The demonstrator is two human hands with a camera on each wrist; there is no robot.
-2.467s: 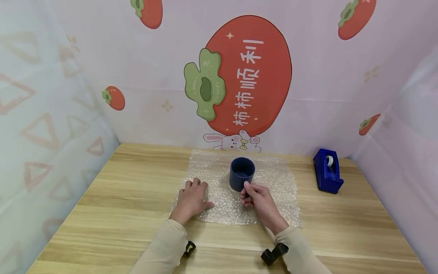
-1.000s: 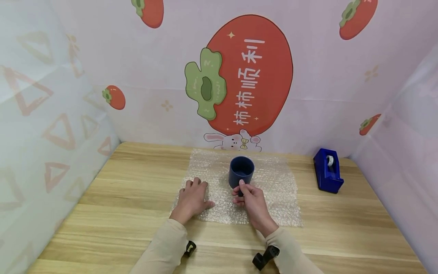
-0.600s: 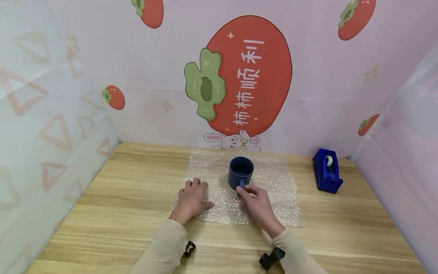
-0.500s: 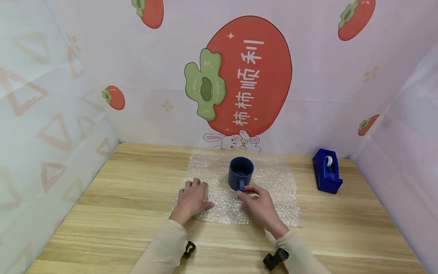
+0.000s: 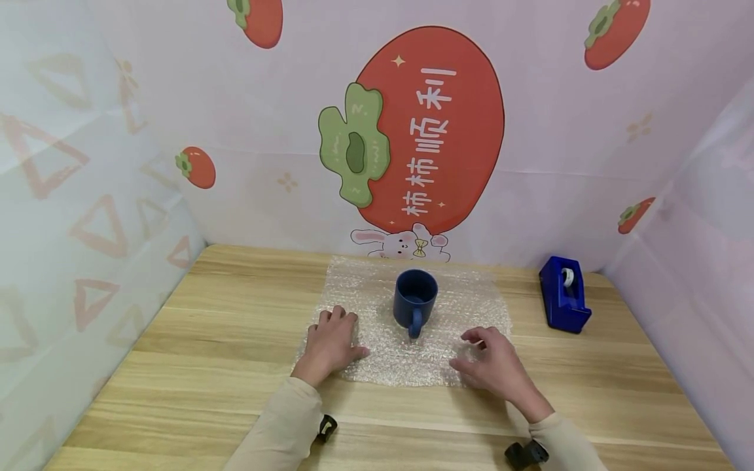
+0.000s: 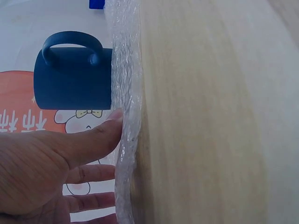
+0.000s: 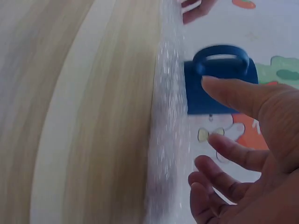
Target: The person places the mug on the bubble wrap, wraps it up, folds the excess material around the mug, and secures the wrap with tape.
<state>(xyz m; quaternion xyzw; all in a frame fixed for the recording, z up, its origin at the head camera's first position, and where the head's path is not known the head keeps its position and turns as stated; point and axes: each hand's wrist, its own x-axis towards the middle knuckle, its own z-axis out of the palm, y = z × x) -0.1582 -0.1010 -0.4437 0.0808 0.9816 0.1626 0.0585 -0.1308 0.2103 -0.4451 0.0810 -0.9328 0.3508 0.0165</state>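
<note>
Backdrop [image 5: 265, 104]: pale cloth, printed with red persimmons [image 5: 453, 131], standing beyond the far edge of the desk [image 5: 235, 340].
Desk: light wood grain, carrying everything else.
Bubble wrap [image 5: 471, 294]: clear sheet spread flat over the middle of the desk, its back close to the far edge; probably light, limp and quick to crease, so best pinched at a corner.
Left hand [image 5: 330, 343]: fingers spread, thumb out to the side, resting on the left part of the bubble wrap and gripping nothing.
Right hand [image 5: 491, 363]: thumb and fingers wide apart with nothing between them, over the sheet's near right part and apart from the mug [image 5: 408, 309]; contact with the sheet I cannot tell.
Tape dispenser [image 5: 559, 304]: blue, near the desk's far right corner; likely stiff and steady, best lifted by its sides.
Mug: dark blue, upright on the bubble wrap, about midway between the desk's left and right edges; likely ceramic, so rigid, fairly weighty, breakable if dropped and perhaps slippery along its smooth wall.
Mug handle [image 5: 415, 324]: facing the desk's near edge; probably the surest hold, with a palm steadying the wall.
Tape roll [image 5: 568, 277]: white, seated in the dispenser.
</note>
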